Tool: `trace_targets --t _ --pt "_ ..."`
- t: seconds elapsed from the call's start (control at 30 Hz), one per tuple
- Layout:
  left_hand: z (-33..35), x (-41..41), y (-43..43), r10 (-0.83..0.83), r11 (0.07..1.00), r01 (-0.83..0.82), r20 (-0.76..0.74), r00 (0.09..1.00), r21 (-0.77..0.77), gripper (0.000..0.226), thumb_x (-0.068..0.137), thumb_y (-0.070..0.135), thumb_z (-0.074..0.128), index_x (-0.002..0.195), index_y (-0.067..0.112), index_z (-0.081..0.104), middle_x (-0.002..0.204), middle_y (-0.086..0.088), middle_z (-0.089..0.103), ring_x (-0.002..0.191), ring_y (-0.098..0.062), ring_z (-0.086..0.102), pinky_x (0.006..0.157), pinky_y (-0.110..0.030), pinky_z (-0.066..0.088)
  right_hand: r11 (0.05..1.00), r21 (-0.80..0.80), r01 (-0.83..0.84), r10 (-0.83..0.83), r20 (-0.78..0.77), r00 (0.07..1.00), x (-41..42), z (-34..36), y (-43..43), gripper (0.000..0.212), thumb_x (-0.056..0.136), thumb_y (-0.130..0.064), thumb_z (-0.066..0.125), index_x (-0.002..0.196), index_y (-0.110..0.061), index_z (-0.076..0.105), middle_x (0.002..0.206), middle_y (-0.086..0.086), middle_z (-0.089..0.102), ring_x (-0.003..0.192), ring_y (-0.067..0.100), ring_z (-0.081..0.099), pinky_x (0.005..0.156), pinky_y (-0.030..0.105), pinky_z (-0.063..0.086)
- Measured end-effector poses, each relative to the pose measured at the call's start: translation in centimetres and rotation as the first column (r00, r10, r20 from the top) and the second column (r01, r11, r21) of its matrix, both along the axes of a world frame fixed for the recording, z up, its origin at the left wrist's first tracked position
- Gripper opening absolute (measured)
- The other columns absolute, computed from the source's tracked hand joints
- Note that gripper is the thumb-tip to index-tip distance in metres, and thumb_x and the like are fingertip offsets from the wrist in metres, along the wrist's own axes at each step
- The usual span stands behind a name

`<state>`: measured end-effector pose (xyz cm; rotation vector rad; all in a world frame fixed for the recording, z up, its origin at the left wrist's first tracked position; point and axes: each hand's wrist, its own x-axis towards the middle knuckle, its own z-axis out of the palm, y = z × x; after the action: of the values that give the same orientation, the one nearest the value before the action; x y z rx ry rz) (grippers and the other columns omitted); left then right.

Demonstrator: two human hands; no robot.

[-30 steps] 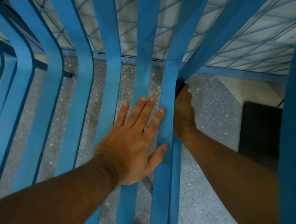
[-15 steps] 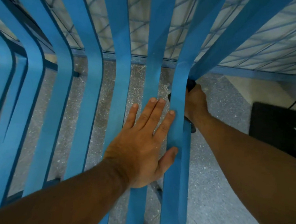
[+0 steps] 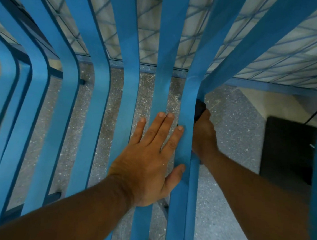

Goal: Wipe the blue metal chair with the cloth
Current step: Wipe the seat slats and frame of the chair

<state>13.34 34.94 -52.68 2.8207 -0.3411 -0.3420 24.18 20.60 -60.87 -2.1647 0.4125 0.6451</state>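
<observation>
Chair slat [image 3: 188, 103] partly hides right hand [image 3: 203, 139], seemingly gripping cloth [image 3: 199, 108]; left hand [image 3: 147, 167] fingers [image 3: 160, 127] flat.

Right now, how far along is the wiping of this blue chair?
Done: no part of the blue chair looks visibly cleaner, so finished work cannot be judged. In hand: the left hand lies flat on the slats, bracing, while the right hand holds the dark cloth behind one right-side slat. Left: likely the slats farther left, which nothing touches.
</observation>
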Motion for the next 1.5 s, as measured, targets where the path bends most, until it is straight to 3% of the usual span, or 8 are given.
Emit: trace_targets --t 0.17,0.33,0.5,0.7,1.0,1.27,1.37,1.5 --pt "-0.2 0.0 0.1 0.006 1.000 -0.006 0.007 1.000 -0.006 0.076 0.094 0.055 0.034 0.153 0.010 0.019 0.160 -0.016 0.007 0.148 -0.030 -0.001 0.114 -0.059 0.017 0.998 -0.049 0.034 -0.027 0.141 0.990 4.0 -2.8 0.4 0.064 0.091 -0.068 0.027 0.107 -0.013 0.057 0.094 0.009 0.069 0.083 0.028 0.066 0.077 0.046 0.056" --pt "-0.2 -0.1 0.0 0.009 1.000 -0.009 0.016 1.000 0.002 0.076 0.094 0.055 0.033 0.152 0.009 0.021 0.159 -0.017 0.011 0.148 -0.031 0.002 0.113 -0.059 0.019 0.999 0.033 0.032 -0.037 0.162 0.986 0.2 -1.2 0.1 0.076 0.084 -0.071 0.024 0.135 -0.019 0.042 0.121 0.007 0.060 0.101 0.029 0.062 0.085 0.046 0.052" --pt "0.0 -0.1 0.0 0.014 1.000 -0.014 0.005 1.000 0.001 0.075 0.094 0.056 0.031 0.153 0.010 0.018 0.160 -0.016 0.008 0.148 -0.031 0.000 0.114 -0.059 0.017 0.900 -0.269 -0.344 0.399 0.185 0.898 -6.0 -1.0 -1.3 0.080 0.095 -0.045 0.052 0.153 -0.012 0.008 0.148 0.013 0.030 0.118 0.031 0.050 0.085 0.046 0.054" --pt "-0.2 -0.1 0.0 0.011 1.000 -0.011 0.025 1.000 -0.012 0.075 0.094 0.056 0.031 0.152 0.009 0.021 0.159 -0.017 0.011 0.148 -0.031 0.002 0.113 -0.059 0.018 0.998 -0.060 -0.026 0.028 0.041 0.999 0.4 -0.8 0.0 0.051 0.092 -0.060 0.045 0.119 -0.018 0.042 0.098 0.006 0.065 0.085 0.027 0.065 0.077 0.050 0.056" --pt "-0.4 -0.2 0.1 0.013 1.000 -0.014 0.037 0.999 0.011 0.076 0.095 0.058 0.024 0.154 0.012 0.013 0.160 -0.015 0.007 0.148 -0.030 -0.002 0.116 -0.058 0.012 0.989 0.144 0.021 -0.035 0.093 0.995 -8.5 1.5 -1.3 0.064 0.075 -0.076 0.039 0.127 -0.040 0.042 0.109 -0.003 0.064 0.092 0.021 0.067 0.076 0.051 0.056" --pt "0.0 -0.2 0.2 0.001 1.000 -0.001 0.006 1.000 0.026 0.077 0.094 0.059 0.022 0.155 0.014 0.008 0.161 -0.013 0.001 0.148 -0.027 -0.008 0.118 -0.054 0.002 0.972 0.130 0.194 -0.150 -0.288 0.946 -17.6 3.5 -4.1 0.086 0.057 -0.094 0.038 0.125 -0.043 0.047 0.102 0.000 0.069 0.090 0.023 0.067 0.080 0.042 0.057" --pt "0.2 -0.2 0.1 0.001 1.000 0.000 -0.019 1.000 0.031 0.076 0.095 0.060 0.019 0.155 0.017 0.002 0.161 -0.010 -0.006 0.147 -0.024 -0.014 0.118 -0.050 -0.005 1.000 -0.020 -0.001 -0.006 -0.340 0.940 -19.3 4.5 -5.0 0.051 0.091 -0.064 0.040 0.133 -0.035 0.039 0.107 0.003 0.066 0.092 0.022 0.065 0.081 0.035 0.056" --pt "0.2 -0.3 0.1 0.004 0.999 -0.001 -0.043 0.999 0.051 0.076 0.094 0.062 0.013 0.154 0.018 -0.001 0.161 -0.008 -0.009 0.147 -0.022 -0.017 0.118 -0.049 -0.009 0.975 -0.105 -0.194 0.133 -0.422 0.897 -21.1 6.1 -6.0 0.061 0.084 -0.076 0.035 0.130 -0.036 0.038 0.113 0.002 0.064 0.100 0.024 0.062 0.089 0.040 0.050"
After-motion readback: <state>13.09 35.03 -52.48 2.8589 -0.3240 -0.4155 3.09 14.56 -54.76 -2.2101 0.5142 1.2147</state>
